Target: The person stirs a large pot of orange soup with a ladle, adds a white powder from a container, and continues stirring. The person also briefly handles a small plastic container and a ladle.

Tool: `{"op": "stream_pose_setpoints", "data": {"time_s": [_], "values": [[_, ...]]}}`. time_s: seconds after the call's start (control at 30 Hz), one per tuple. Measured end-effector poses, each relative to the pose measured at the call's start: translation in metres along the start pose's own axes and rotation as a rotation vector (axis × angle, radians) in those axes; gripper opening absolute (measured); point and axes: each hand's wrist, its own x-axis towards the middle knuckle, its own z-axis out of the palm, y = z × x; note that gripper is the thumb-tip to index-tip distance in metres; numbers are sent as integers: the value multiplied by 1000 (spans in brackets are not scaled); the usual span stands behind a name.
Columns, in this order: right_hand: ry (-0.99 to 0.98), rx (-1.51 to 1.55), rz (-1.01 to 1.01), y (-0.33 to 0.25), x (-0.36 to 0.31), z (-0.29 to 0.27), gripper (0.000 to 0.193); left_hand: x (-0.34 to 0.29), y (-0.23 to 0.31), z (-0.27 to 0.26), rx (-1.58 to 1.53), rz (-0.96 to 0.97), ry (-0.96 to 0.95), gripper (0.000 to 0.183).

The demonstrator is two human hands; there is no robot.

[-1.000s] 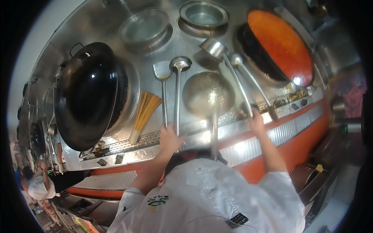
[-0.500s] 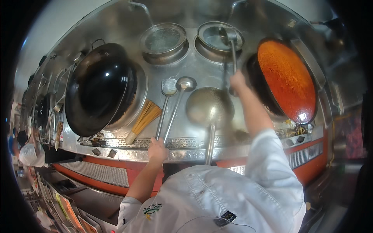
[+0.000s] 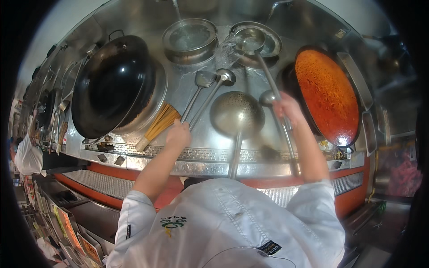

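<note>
My left hand point(image 3: 178, 134) is closed round the handle ends of a wok spatula point(image 3: 205, 79) and a ladle point(image 3: 226, 77), whose heads point away over the steel cooktop. In my right hand point(image 3: 288, 108) is the handle of a larger ladle point(image 3: 249, 41). Its bowl is over the right-hand water pot point(image 3: 273, 48), and water point(image 3: 227, 52) splashes from it to the left onto the cooktop. Beneath that handle lies another ladle point(image 3: 267, 98). A perforated strainer point(image 3: 237, 115) rests between my hands. Beside my left hand lies a bamboo wok brush point(image 3: 161, 125).
A tilted black wok point(image 3: 109, 89) stands at left. At right a wok holds orange-red oily liquid point(image 3: 328, 98). A second water pot point(image 3: 189, 40) sits at the back under a thin tap. A perforated drain strip point(image 3: 196, 154) runs along the front edge.
The large ladle's bowl has shifted left out of the pot's right side, and water now spills. My right hand came nearer. My left hand moved away from me with the spatula and ladle.
</note>
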Motion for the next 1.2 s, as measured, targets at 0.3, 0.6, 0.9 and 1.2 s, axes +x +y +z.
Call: {"op": "stream_pose_setpoints", "data": {"time_s": [0.3,0.6,0.9,1.2], "values": [[-43,-243,9,27,-42,2,66,17,-18,5,-260,86,70,42],[-86,-418,-32,33,-92,16,77,39,-64,4,-1210,20,-390,35],[-106,-663,72,35,-153,47,69,54,-80,-16,-1668,-118,-577,28],[-200,-722,-49,54,-160,45,73,54,-79,-21,-1738,-112,-589,24]]}}
